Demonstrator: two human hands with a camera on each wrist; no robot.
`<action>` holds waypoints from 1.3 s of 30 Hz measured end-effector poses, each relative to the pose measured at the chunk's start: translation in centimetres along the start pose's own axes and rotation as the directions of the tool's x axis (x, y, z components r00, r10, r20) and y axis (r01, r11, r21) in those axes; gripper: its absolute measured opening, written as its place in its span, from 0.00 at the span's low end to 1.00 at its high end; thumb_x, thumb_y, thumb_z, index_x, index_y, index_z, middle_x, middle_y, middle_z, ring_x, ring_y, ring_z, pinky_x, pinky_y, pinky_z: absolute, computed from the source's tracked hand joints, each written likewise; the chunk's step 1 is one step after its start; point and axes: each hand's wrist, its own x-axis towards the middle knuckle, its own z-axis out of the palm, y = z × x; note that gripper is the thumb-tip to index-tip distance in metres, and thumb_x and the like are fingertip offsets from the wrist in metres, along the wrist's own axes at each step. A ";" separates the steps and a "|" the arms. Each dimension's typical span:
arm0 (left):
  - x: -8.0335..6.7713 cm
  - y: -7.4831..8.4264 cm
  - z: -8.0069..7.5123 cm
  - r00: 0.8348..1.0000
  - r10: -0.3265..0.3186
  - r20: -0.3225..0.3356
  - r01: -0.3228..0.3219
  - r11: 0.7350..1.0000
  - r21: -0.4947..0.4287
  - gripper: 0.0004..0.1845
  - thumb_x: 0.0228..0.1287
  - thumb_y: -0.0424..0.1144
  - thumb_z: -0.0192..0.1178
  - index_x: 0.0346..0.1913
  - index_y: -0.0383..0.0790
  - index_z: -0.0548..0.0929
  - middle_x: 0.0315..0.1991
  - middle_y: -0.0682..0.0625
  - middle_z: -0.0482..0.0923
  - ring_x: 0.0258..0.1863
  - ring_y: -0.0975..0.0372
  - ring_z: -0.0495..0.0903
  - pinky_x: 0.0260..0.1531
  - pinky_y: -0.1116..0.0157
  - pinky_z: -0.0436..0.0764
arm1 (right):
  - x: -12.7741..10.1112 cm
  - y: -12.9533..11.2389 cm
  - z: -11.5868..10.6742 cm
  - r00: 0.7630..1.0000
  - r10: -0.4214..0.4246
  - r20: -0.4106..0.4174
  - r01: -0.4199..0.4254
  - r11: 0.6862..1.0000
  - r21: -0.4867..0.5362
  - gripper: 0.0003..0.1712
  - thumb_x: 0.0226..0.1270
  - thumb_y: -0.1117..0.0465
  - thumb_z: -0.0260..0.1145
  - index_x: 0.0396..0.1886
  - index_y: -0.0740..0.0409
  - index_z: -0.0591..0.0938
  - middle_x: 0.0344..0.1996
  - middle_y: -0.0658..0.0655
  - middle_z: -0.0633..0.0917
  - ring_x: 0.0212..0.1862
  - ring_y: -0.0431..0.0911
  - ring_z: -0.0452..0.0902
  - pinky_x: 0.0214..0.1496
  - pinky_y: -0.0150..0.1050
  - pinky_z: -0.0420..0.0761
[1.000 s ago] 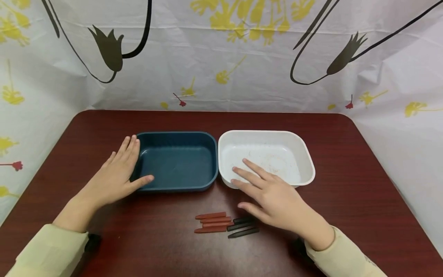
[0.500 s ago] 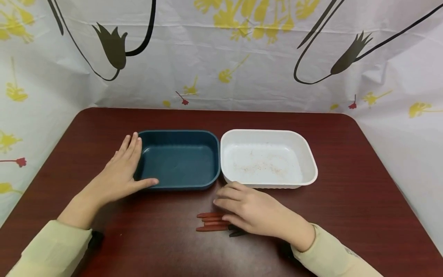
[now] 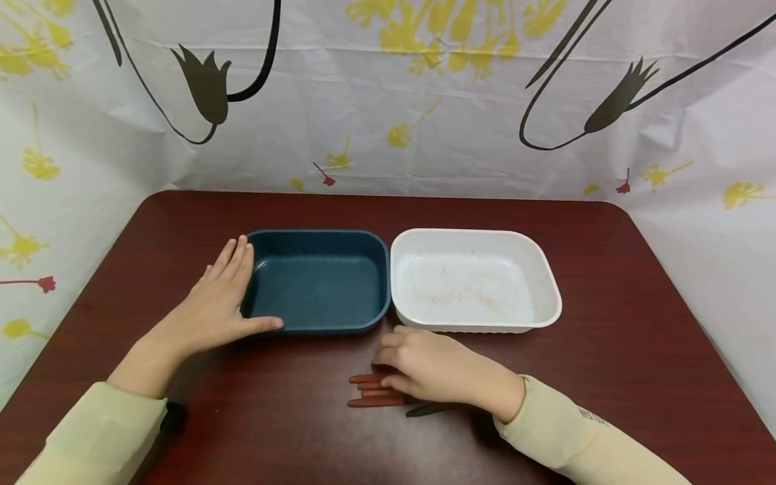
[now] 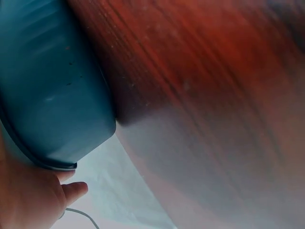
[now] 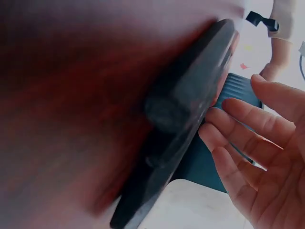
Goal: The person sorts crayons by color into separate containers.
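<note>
Against the left side of the dark blue tray point(image 3: 318, 289) my left hand point(image 3: 212, 310) rests with long straight fingers, its thumb along the near rim. My right hand point(image 3: 433, 367) is over the crayons in front of the white tray point(image 3: 475, 279). Several reddish-brown crayons point(image 3: 377, 402) lie side by side on the table. The black crayons point(image 3: 429, 409) beside them are mostly hidden under the right hand in the head view. In the right wrist view, black crayons point(image 5: 190, 76) loom close to the camera, and the loosely bent fingers point(image 5: 243, 121) hold nothing, the thumb apart.
Both trays stand side by side on a dark red-brown wooden table point(image 3: 273, 417). Fine reddish specks dot the white tray's floor. A white sheet point(image 3: 364, 87) with printed flowers hangs behind and beside the table.
My right hand has moved from over the white tray's near edge down and left onto the crayons, its fingers bending. The left hand has stayed on the blue tray. The view has shifted slightly.
</note>
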 end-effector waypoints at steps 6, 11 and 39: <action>0.0 0.2 -0.2 1.000 -0.007 0.016 0.007 1.000 0.004 0.71 0.52 0.76 0.59 0.78 0.29 0.34 0.80 0.37 0.26 0.80 0.44 0.29 0.68 0.31 0.52 | 0.6 0.5 0.1 0.996 0.031 0.087 -0.038 0.996 0.083 0.10 0.66 0.54 0.70 0.42 0.53 0.88 0.39 0.47 0.85 0.45 0.40 0.80 0.49 0.33 0.81; 0.0 0.2 -0.3 1.000 -0.018 0.019 0.018 1.000 -0.015 0.72 0.51 0.77 0.59 0.78 0.30 0.33 0.80 0.38 0.25 0.80 0.45 0.29 0.69 0.31 0.51 | 0.9 0.8 0.1 0.990 0.039 0.132 -0.055 0.991 0.122 0.05 0.64 0.56 0.70 0.37 0.50 0.88 0.37 0.45 0.84 0.46 0.39 0.80 0.49 0.33 0.81; -0.1 0.4 -0.1 1.000 -0.013 0.017 0.014 0.999 -0.034 0.71 0.52 0.76 0.60 0.78 0.29 0.34 0.80 0.39 0.24 0.80 0.44 0.30 0.71 0.33 0.51 | 1.0 1.3 0.4 0.979 0.132 0.157 -0.182 0.910 0.372 0.04 0.58 0.62 0.69 0.28 0.50 0.82 0.21 0.41 0.76 0.24 0.30 0.69 0.29 0.25 0.71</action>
